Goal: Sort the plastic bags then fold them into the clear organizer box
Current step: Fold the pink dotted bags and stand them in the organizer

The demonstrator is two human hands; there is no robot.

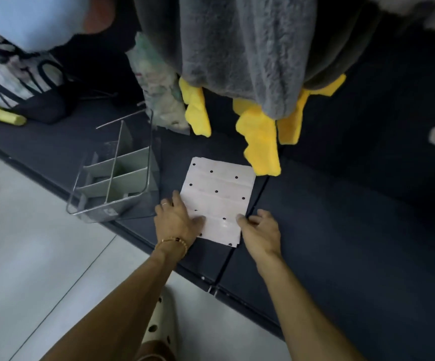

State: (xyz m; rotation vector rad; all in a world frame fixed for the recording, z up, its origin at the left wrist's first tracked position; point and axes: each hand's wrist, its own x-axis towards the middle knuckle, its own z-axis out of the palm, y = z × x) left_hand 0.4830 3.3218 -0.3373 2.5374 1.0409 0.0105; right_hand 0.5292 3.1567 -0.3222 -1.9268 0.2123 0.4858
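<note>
Left hand (178,220) flat, fingers spread, pressing near-left edge of polka-dot bag (217,201). Right hand (259,230) loosely curled at bag's near-right corner, thumb touching (grip unclear). Bag flat on dark mat (341,230). Clear organizer box (115,178) just left, tilted. Crumpled bag (159,84) beyond.

Bare forearms — beaded bracelet (175,243), ring (164,203) on left; cream perforated clog (159,327).

1 head view, steeply downward, close over dark mat (341,217) — edges perhaps distorted
</note>
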